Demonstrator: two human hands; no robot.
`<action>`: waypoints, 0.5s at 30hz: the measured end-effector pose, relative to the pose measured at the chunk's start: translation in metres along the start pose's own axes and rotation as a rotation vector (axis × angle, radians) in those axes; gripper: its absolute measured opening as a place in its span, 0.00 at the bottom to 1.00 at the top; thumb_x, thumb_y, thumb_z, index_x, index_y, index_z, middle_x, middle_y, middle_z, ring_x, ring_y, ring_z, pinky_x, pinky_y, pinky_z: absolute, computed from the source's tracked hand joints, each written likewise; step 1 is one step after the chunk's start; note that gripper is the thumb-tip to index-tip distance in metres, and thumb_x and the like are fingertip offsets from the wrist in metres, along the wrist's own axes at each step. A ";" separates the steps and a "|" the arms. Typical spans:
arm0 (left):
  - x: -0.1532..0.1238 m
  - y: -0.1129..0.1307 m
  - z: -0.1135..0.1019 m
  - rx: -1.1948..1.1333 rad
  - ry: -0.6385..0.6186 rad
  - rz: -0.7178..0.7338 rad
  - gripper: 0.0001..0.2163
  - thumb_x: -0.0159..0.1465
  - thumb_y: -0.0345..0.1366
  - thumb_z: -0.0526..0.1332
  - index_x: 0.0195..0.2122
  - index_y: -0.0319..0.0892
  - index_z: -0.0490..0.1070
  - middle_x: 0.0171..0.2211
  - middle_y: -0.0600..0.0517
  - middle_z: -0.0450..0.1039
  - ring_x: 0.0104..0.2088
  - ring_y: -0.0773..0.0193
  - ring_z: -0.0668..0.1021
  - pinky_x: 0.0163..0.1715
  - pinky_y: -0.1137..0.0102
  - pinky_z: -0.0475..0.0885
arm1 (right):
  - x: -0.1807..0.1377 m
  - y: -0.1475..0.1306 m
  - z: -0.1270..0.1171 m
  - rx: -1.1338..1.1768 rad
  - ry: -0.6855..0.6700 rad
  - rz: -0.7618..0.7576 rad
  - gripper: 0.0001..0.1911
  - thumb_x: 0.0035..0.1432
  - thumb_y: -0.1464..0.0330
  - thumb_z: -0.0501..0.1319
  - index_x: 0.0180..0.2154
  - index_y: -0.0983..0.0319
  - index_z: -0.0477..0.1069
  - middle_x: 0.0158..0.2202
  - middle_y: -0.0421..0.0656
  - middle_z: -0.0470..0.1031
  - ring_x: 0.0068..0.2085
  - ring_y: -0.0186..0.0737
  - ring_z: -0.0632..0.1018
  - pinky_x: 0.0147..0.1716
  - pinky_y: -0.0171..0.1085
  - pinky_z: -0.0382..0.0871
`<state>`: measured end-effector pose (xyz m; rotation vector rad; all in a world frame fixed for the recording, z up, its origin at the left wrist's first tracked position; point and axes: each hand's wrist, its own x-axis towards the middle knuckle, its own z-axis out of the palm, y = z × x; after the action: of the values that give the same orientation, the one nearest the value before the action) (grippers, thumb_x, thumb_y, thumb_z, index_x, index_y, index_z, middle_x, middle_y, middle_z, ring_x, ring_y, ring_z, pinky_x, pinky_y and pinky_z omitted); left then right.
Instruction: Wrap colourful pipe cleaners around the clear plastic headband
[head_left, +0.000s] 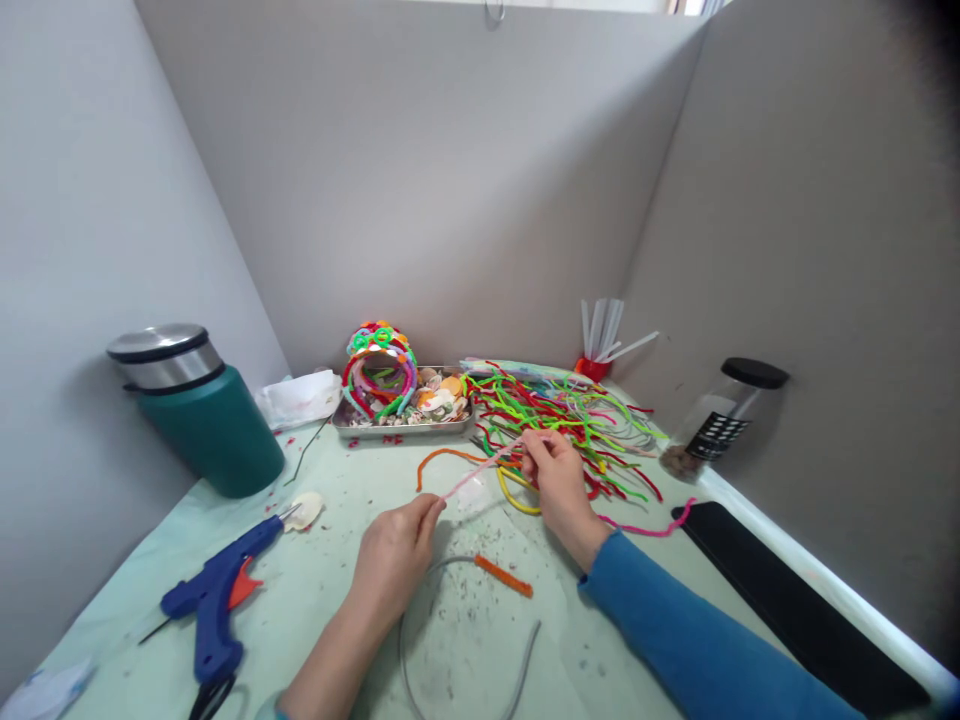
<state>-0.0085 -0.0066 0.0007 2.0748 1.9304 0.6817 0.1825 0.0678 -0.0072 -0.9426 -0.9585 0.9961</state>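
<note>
1. My left grip (397, 545) pinches the near end of the pink fuzzy stem (484, 470) between thumb and forefinger; my right grip (555, 480) pinches it farther out. The stem spans the gap between them, lifted off the bench (352, 560) and drawn nearly straight.
2. I judge the step to be straightening it. I'd pull gently and evenly: too hard a tug could slip it from a pinch or kink the core.
3. I'd work the right grip clear of the heaped stems (540, 400) just beyond it, since loose fuzz could snag.
4. Below and between both grips lies the grey hoop (403, 650), one end sleeved in an orange wrap (504, 577). I'd avoid brushing it with my left wrist.
5. Left of the left grip, the glue gun (225, 590) may be hot; I'd give its nozzle room.
</note>
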 end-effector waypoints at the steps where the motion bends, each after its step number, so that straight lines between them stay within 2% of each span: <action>1: 0.001 -0.001 0.000 0.005 0.000 -0.013 0.15 0.64 0.41 0.46 0.36 0.48 0.72 0.29 0.50 0.77 0.31 0.61 0.76 0.28 0.73 0.60 | 0.002 -0.002 -0.001 0.011 0.008 0.000 0.13 0.49 0.59 0.61 0.27 0.62 0.64 0.14 0.32 0.60 0.17 0.29 0.61 0.16 0.30 0.52; 11: 0.002 -0.004 -0.002 0.006 0.033 -0.042 0.14 0.63 0.40 0.47 0.36 0.47 0.73 0.29 0.50 0.76 0.32 0.60 0.76 0.29 0.72 0.61 | 0.022 0.002 -0.017 0.058 0.102 -0.002 0.13 0.48 0.59 0.62 0.25 0.61 0.63 0.16 0.32 0.61 0.16 0.28 0.62 0.14 0.31 0.50; 15: 0.005 -0.007 -0.002 -0.194 0.068 -0.100 0.17 0.62 0.44 0.47 0.38 0.45 0.72 0.21 0.53 0.72 0.24 0.63 0.73 0.25 0.73 0.62 | 0.023 -0.001 -0.017 0.113 0.105 0.032 0.12 0.48 0.61 0.62 0.24 0.62 0.64 0.19 0.34 0.65 0.16 0.26 0.62 0.14 0.30 0.52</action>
<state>-0.0153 -0.0011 0.0007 1.8498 1.9050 0.8888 0.2047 0.0864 -0.0065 -0.9086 -0.7935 1.0070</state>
